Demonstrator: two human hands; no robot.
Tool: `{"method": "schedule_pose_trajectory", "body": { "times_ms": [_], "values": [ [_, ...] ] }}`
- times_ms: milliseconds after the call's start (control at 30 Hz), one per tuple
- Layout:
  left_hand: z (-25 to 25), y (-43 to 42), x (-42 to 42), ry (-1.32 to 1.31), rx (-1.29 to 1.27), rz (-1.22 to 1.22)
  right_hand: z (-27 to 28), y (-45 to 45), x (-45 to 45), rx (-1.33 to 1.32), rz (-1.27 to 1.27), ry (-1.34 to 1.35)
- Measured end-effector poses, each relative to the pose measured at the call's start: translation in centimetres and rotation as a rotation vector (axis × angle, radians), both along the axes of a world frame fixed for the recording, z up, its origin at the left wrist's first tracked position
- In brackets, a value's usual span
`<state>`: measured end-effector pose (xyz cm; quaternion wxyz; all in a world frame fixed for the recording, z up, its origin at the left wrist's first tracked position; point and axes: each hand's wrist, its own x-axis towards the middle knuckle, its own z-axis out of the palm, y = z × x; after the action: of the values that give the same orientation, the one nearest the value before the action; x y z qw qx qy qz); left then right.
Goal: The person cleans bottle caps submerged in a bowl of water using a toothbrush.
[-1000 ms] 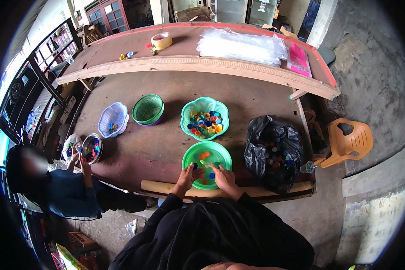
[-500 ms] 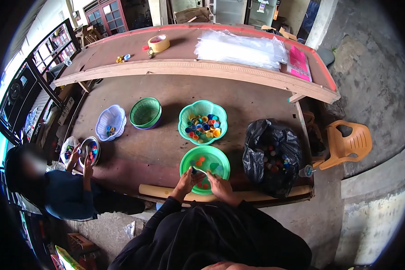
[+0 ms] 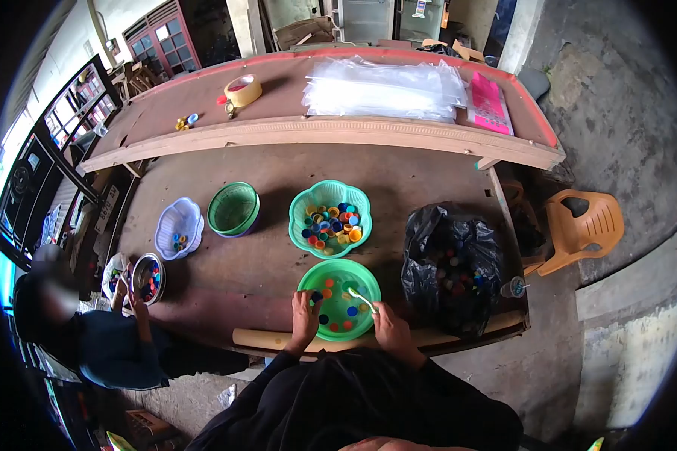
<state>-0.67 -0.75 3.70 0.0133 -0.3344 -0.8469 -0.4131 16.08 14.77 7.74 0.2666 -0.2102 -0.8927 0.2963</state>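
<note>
A green basin (image 3: 339,266) with water and several coloured bottle caps floating in it stands in front of me. My right hand (image 3: 389,327) is closed on the handle of a small white brush (image 3: 362,298), its head over the right half of the basin. At the basin's left rim, my left hand (image 3: 305,316) pinches a dark blue cap (image 3: 316,297). Behind the basin sits a turquoise scalloped basket (image 3: 329,193) holding many mixed caps.
A black plastic bag (image 3: 421,263) of caps lies to the right, near a clear cup (image 3: 514,287). Green bowls (image 3: 233,208) and a lilac basket (image 3: 179,219) stand left. Another person (image 3: 120,346) works beside a metal bowl (image 3: 160,292). A raised shelf (image 3: 278,135) spans the back.
My hands have moved apart. The brush has swung out over the right side of the basin, and the blue cap is at the left. The camera view has shifted.
</note>
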Motion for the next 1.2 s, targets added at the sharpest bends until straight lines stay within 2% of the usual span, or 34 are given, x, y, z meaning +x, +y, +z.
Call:
{"method": "schedule_pose_trajectory", "body": {
  "times_ms": [33, 67, 100, 167, 200, 267, 300, 367, 467, 533, 633, 767, 800, 933, 1000, 1033, 1100, 1200],
  "values": [
    [0.2, -0.2, 0.1, 0.102, -0.081, -0.032, -0.7, 0.6, 1.1, 0.007, 0.045, -0.235],
    [-2.1, -0.9, -0.3, -0.072, -0.114, -0.191, -1.5, 0.9, 2.2, 0.013, 0.092, -0.47],
    [-1.6, -0.8, -0.2, -0.071, -0.114, -0.192, -1.7, 1.1, 2.8, 0.013, 0.091, -0.469],
    [-0.4, -0.4, -0.1, -0.072, -0.152, -0.259, -2.1, 1.4, 3.5, -0.063, 0.12, -0.651],
    [-0.3, 0.0, -0.7, -0.083, -0.125, -0.255, -2.6, 1.5, 3.6, -0.062, 0.118, -0.648],
    [-0.3, 1.6, -2.8, -0.068, -0.083, -0.29, -3.6, 1.5, 3.7, -0.163, 0.095, -0.468],
    [0.0, 2.7, -4.1, -0.056, -0.041, -0.321, -3.5, 1.7, 3.6, -0.163, 0.095, -0.469],
    [0.5, 5.2, -6.9, 0.132, -0.063, -0.253, -3.4, 1.8, 3.2, -0.203, 0.098, -0.525],
    [3.7, 9.1, -10.1, 0.105, 0.052, -0.23, -2.0, 2.2, 2.4, -0.26, 0.101, -0.525],
    [5.5, 10.5, -11.2, 0.207, 0.056, -0.229, -1.8, 2.6, 2.2, -0.271, 0.122, -0.488],
    [5.9, 11.2, -11.7, 0.106, 0.007, -0.203, -2.3, 3.4, 2.4, -0.26, 0.111, -0.413],
    [3.5, 9.3, -10.0, 0.074, -0.08, -0.229, -1.8, 4.0, 2.0, -0.26, 0.02, -0.403],
    [2.2, 8.4, -9.2, -0.072, -0.059, -0.209, -1.8, 4.0, 1.9, -0.269, 0.024, -0.417],
    [-1.3, 4.9, -6.4, -0.104, -0.187, -0.269, -1.8, 4.6, 0.8, -0.205, 0.002, -0.37],
    [-2.6, 4.3, -5.4, 0.073, -0.191, -0.29, -1.6, 4.7, 0.2, -0.185, -0.001, -0.385],
    [-3.2, 4.1, -5.1, 0.07, -0.191, -0.283, -1.5, 4.9, -0.2, -0.167, 0.012, -0.37],
    [-4.2, 3.8, -4.7, -0.109, -0.202, -0.231, -1.2, 5.0, -0.7, -0.145, 0.031, -0.357],
    [-5.2, 3.9, -4.7, -0.166, -0.23, -0.196, -1.1, 5.1, -1.7, -0.068, 0.059, -0.271]
  ]
}}
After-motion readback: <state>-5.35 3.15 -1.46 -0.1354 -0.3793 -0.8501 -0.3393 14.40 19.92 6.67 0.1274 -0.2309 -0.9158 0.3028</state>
